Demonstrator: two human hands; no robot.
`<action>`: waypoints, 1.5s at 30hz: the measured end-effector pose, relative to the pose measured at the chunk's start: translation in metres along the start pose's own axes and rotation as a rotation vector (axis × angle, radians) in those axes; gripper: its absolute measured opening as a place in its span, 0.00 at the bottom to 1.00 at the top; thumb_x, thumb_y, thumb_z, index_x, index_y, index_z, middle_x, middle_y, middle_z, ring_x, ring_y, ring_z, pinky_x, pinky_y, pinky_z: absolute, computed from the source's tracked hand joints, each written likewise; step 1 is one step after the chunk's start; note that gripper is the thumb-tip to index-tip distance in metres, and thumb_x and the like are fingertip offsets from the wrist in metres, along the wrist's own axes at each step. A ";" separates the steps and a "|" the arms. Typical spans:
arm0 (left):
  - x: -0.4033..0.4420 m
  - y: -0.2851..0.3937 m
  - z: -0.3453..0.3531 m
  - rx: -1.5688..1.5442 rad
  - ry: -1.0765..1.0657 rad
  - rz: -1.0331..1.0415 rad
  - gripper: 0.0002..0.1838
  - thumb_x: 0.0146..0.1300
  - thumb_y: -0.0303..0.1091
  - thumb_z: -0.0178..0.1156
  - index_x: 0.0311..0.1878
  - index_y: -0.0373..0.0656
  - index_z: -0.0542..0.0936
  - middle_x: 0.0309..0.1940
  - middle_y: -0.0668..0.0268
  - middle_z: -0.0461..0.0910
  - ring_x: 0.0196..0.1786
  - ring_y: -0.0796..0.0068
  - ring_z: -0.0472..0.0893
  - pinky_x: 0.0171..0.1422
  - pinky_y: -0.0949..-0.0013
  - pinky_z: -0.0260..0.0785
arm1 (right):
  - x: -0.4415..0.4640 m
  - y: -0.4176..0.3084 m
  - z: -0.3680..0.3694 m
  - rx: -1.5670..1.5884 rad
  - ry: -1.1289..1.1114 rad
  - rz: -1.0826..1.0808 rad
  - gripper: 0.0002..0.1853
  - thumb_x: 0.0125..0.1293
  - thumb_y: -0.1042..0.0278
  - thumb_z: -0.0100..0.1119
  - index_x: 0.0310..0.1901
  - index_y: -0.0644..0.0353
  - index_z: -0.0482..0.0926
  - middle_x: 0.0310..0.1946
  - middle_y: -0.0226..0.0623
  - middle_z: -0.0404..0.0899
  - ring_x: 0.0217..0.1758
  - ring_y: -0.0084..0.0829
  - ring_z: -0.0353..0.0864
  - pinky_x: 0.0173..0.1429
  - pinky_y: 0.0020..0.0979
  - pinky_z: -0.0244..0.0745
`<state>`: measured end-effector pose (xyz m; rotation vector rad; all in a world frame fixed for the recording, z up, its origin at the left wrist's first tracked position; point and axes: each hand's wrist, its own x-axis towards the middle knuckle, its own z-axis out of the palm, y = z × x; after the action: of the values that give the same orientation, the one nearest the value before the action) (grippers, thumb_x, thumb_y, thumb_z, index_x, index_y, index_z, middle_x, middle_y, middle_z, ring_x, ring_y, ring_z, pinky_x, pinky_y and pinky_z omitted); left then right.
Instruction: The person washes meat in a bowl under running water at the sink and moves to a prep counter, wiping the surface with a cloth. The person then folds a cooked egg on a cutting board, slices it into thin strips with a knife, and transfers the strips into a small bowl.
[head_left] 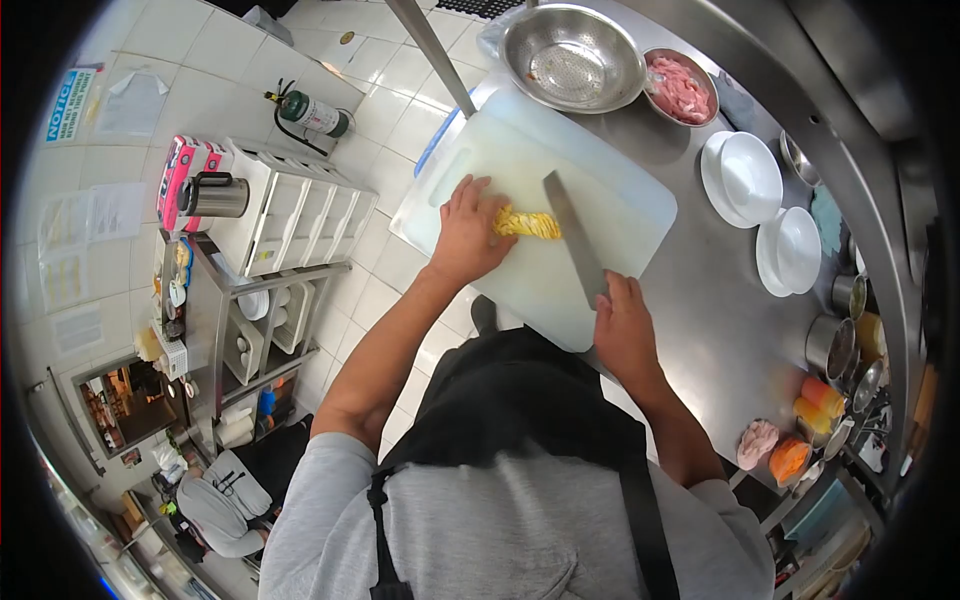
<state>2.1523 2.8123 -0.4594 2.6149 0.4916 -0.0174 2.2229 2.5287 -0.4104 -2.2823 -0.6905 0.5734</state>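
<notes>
My right hand (625, 325) grips the handle of a broad-bladed kitchen knife (574, 235), whose blade points up and left across the white cutting board (620, 190). Just left of the blade lies a short row of yellow sliced food (530, 223), which looks like rolled omelette cut into strips. With fingers bent, my left hand (472, 228) holds the left end of this row against the board and partly hides it. A small gap separates the blade from the row's right end.
A metal colander (572, 60) and a bowl of raw meat strips (682, 88) stand behind the board. White bowls (750, 175) and metal pots (830, 345) line the steel counter's (700, 330) right side. A person (225, 500) in a grey top is at lower left.
</notes>
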 end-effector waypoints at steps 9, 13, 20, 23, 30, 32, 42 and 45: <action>-0.016 -0.038 -0.027 -0.041 0.149 -0.047 0.37 0.56 0.41 0.79 0.70 0.49 0.77 0.78 0.46 0.64 0.82 0.37 0.58 0.79 0.37 0.56 | -0.009 -0.048 -0.004 -0.114 -0.026 0.053 0.17 0.78 0.73 0.50 0.65 0.61 0.70 0.53 0.53 0.76 0.48 0.60 0.84 0.49 0.54 0.81; -0.047 -0.087 -0.035 -0.163 0.296 -0.032 0.33 0.57 0.37 0.78 0.68 0.49 0.79 0.77 0.46 0.65 0.81 0.39 0.61 0.80 0.39 0.57 | 0.000 -0.032 0.017 -0.264 -0.103 0.082 0.15 0.77 0.74 0.49 0.62 0.64 0.70 0.50 0.54 0.77 0.44 0.58 0.84 0.45 0.55 0.81; -0.157 -0.201 -0.020 -0.130 0.356 -0.298 0.29 0.60 0.36 0.75 0.65 0.46 0.80 0.75 0.43 0.66 0.77 0.39 0.66 0.80 0.44 0.59 | 0.000 -0.054 0.031 -0.434 -0.097 0.101 0.14 0.74 0.75 0.52 0.58 0.66 0.70 0.48 0.53 0.77 0.39 0.58 0.84 0.41 0.53 0.81; -0.222 -0.257 0.018 -0.063 0.227 -0.483 0.30 0.59 0.40 0.76 0.64 0.44 0.80 0.74 0.39 0.68 0.78 0.39 0.65 0.82 0.44 0.58 | 0.005 -0.063 0.027 -0.472 -0.103 0.105 0.12 0.74 0.74 0.52 0.56 0.66 0.70 0.48 0.53 0.78 0.40 0.58 0.84 0.41 0.53 0.81; -0.356 -0.337 0.074 -0.078 -0.202 -1.134 0.34 0.56 0.51 0.76 0.64 0.47 0.82 0.70 0.42 0.72 0.71 0.42 0.75 0.72 0.45 0.73 | 0.001 -0.063 0.039 -0.524 -0.069 0.114 0.11 0.74 0.74 0.52 0.55 0.66 0.70 0.48 0.54 0.78 0.40 0.59 0.85 0.43 0.53 0.82; -0.378 -0.341 0.075 -0.147 -0.212 -1.289 0.33 0.57 0.52 0.76 0.64 0.47 0.83 0.68 0.43 0.74 0.68 0.43 0.78 0.71 0.48 0.75 | -0.006 -0.075 0.043 -0.504 -0.013 0.105 0.11 0.74 0.73 0.53 0.55 0.66 0.70 0.48 0.54 0.78 0.40 0.59 0.85 0.43 0.54 0.82; -0.353 -0.354 0.086 -0.476 0.116 -1.156 0.30 0.57 0.43 0.78 0.58 0.34 0.85 0.52 0.40 0.86 0.58 0.49 0.85 0.64 0.54 0.76 | -0.001 -0.080 0.055 -0.548 -0.017 0.118 0.10 0.76 0.72 0.52 0.54 0.66 0.70 0.48 0.55 0.78 0.41 0.61 0.85 0.43 0.55 0.82; -0.337 -0.360 0.083 -0.511 0.164 -1.089 0.28 0.58 0.42 0.77 0.57 0.33 0.85 0.50 0.41 0.87 0.56 0.50 0.86 0.64 0.55 0.76 | 0.006 -0.080 0.053 -0.565 -0.077 0.146 0.10 0.76 0.72 0.52 0.54 0.66 0.70 0.49 0.56 0.78 0.43 0.61 0.85 0.45 0.56 0.82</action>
<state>1.7185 2.9556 -0.6628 1.6021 1.6530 -0.0258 2.1728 2.6077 -0.3907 -2.8651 -0.8047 0.5909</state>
